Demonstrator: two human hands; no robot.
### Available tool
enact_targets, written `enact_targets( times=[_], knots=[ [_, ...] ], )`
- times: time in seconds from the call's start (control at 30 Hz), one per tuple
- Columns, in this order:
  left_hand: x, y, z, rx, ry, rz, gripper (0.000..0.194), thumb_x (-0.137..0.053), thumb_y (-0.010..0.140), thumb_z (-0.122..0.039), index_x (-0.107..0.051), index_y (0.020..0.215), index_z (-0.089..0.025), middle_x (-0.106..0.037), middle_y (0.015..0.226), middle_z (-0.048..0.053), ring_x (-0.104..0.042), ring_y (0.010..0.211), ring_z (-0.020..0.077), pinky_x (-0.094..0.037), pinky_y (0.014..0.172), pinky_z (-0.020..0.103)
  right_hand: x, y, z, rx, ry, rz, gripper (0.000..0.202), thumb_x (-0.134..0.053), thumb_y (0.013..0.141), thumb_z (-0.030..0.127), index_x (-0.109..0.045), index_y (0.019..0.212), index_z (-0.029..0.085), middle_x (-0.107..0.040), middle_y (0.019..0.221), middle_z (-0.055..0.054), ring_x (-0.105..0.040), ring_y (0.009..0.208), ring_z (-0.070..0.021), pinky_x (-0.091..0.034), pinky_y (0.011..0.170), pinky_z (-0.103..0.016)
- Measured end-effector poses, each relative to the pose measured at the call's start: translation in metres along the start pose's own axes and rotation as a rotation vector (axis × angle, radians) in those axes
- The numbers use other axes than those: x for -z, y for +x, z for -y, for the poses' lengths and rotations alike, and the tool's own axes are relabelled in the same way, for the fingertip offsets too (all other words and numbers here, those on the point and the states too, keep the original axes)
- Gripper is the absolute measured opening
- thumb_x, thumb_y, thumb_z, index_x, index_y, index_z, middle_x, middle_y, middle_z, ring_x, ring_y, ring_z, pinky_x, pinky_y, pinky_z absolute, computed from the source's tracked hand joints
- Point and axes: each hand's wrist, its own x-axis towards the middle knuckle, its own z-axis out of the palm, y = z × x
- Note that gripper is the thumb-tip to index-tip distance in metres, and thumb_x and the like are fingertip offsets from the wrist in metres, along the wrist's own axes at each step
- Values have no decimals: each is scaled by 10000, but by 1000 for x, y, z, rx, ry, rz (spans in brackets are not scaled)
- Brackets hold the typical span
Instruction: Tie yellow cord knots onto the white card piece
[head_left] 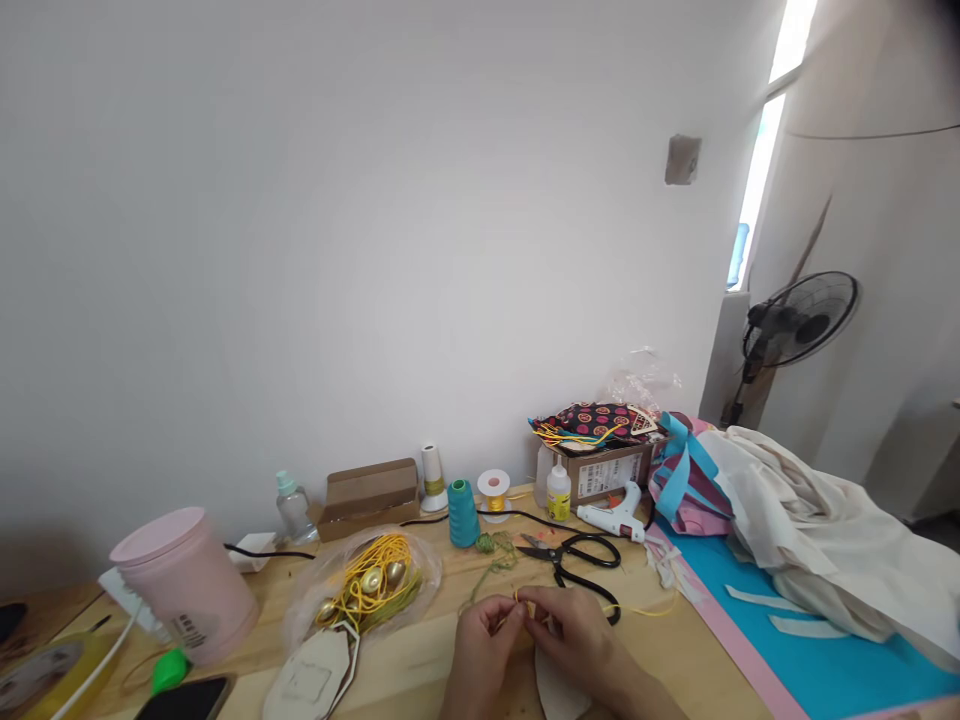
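Note:
At the table's front, my left hand (pixel 486 640) and my right hand (pixel 566 628) meet fingertip to fingertip. Both are closed in a pinch on a thin yellow cord (pixel 643 611), whose tail runs out to the right across the table. A pale flat piece (pixel 559 690) lies below my right hand, partly covered by it. Just beyond my hands are black-handled scissors (pixel 577 560) with open blades, and a tangle of green cord (pixel 495 548). To the left, a clear plastic bag (pixel 300 610) holds yellow cords (pixel 384 558) and gold bells or beads (pixel 373 580).
Along the wall stand a teal thread cone (pixel 463 515), a yellow spool (pixel 493 490), a glue bottle (pixel 559 492) and a glue gun (pixel 619 515). A pink bin (pixel 187 585) and phone (pixel 187 698) are left. White fabric (pixel 825 530) covers part of the blue sheet (pixel 832 660) right.

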Motion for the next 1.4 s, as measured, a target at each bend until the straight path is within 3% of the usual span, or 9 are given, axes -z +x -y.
enact_targets(
  times=[0.2, 0.3, 0.53, 0.8, 0.97, 1.07, 1.2, 1.4],
  knots=[
    [0, 0, 3, 135, -88, 3, 234, -566, 608, -351, -633, 580, -128, -492, 367, -43, -356, 288, 57, -266, 308, 163, 7, 1, 3, 51, -34, -58, 151, -443, 738, 215, -567, 821, 240, -560, 743, -4, -511, 684, -116, -351, 578, -195],
    [1, -1, 4, 98, -63, -6, 213, -583, 600, -332, -647, 577, -131, -558, 430, -16, -425, 344, 75, -315, 342, 167, 8, 0, 2, 78, -64, -80, 142, -445, 732, 189, -569, 783, 236, -556, 749, -3, -505, 718, -122, -357, 595, -199],
    [1, -1, 1, 32, 17, -58, 132, -599, 586, -270, -671, 618, -164, -680, 632, 37, -589, 630, 190, -464, 596, 259, 5, 1, -1, 102, -112, -121, 111, -454, 725, 180, -556, 715, 224, -554, 721, 4, -498, 705, -122, -359, 585, -201],
    [3, -1, 1, 36, -58, -148, 110, -638, 527, -238, -657, 589, -148, -678, 618, 49, -602, 623, 197, -476, 607, 270, 2, 1, 0, 164, -107, -134, 133, -429, 749, 199, -557, 750, 232, -546, 708, -4, -494, 687, -123, -365, 575, -205],
    [5, -1, 1, 38, -149, -115, 95, -642, 522, -197, -630, 596, -139, -662, 616, 41, -595, 623, 182, -470, 593, 254, 2, 0, 2, 132, -78, -120, 126, -433, 742, 186, -552, 750, 226, -541, 727, -3, -489, 702, -124, -366, 590, -213],
    [5, -2, -2, 43, -196, -114, 194, -650, 517, -181, -600, 698, -135, -646, 618, 30, -592, 630, 168, -462, 597, 242, 3, -1, 4, 125, -62, -111, 156, -405, 763, 201, -559, 746, 214, -535, 725, -12, -481, 700, -127, -367, 599, -221],
    [6, -4, -6, 15, -173, -56, 281, -634, 553, -197, -554, 812, -125, -632, 559, 21, -583, 589, 154, -443, 595, 237, 4, -1, 8, 105, -27, -102, 201, -377, 782, 226, -573, 743, 200, -519, 728, -22, -476, 700, -130, -370, 607, -228],
    [7, -7, -5, 14, -118, -11, 263, -606, 586, -208, -530, 827, -134, -657, 620, 45, -598, 636, 175, -440, 610, 255, -1, 0, 8, 22, 130, -127, 158, -458, 732, 201, -601, 668, 193, -502, 732, -18, -489, 703, -128, -379, 602, -224]
  ],
)
